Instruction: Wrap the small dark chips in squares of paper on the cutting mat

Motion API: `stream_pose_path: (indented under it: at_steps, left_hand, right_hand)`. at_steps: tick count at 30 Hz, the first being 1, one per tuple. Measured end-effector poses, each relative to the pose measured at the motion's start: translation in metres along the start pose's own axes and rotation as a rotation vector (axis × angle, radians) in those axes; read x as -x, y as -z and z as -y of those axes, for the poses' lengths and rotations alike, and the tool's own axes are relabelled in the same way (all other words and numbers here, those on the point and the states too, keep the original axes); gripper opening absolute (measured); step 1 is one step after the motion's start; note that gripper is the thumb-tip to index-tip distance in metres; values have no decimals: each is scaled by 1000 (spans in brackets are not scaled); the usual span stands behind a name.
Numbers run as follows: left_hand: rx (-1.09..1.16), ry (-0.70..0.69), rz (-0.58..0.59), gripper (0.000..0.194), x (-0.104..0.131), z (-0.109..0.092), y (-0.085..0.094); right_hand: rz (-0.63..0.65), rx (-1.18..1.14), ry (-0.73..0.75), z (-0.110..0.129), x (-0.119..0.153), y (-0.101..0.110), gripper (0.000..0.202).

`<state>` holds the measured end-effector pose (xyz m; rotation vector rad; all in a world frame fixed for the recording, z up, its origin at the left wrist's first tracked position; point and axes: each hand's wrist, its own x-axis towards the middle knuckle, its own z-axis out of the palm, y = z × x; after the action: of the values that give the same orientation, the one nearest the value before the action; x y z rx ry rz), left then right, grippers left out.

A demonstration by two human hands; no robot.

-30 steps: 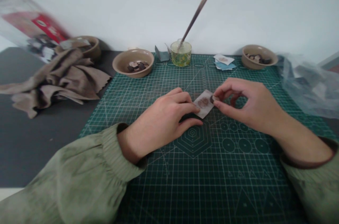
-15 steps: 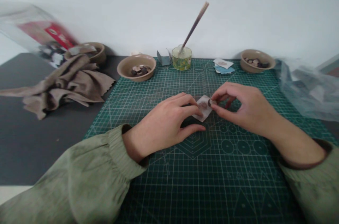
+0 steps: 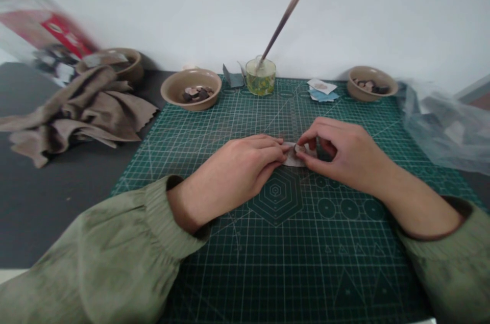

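A small white paper piece point(image 3: 293, 161) lies on the green cutting mat point(image 3: 275, 263), between my hands. My left hand point(image 3: 248, 163) has its fingers pressed together on the paper's left edge, its thumb tucked beneath. Between thumb and forefinger, my right hand point(image 3: 337, 153) pinches a small dark-edged piece point(image 3: 297, 149) against the paper's right part. What that piece is exactly is too small to tell, and the fingertips cover much of the paper.
Two tan bowls, one on the left point(image 3: 191, 90) and one on the right point(image 3: 371, 83), hold small dark and pale pieces. Between them stand a yellow-green glass point(image 3: 261, 79) with sticks and some paper squares point(image 3: 322, 90). A brown cloth point(image 3: 80, 115) lies left, a clear plastic bag point(image 3: 447, 130) right.
My left fingers and thumb have come together at the paper's left edge. My right hand has moved slightly left, bringing the small piece over the paper. The view has shifted a little.
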<state>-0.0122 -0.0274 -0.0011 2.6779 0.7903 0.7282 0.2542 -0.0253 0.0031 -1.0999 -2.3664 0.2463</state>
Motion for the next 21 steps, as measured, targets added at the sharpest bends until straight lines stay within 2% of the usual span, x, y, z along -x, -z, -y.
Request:
stream_pose_path:
  at_steps: [5, 15, 21]
  left_hand:
    - [-38, 29, -7, 25, 2, 0, -1]
    - [-23, 22, -15, 24, 4, -1, 0]
    - [-43, 19, 1, 28, 6, -3, 1]
  right_hand:
    - [33, 14, -4, -4, -1, -4, 10]
    - [34, -57, 2, 1, 0, -7, 7]
    - [4, -23, -36, -2, -1, -7, 6]
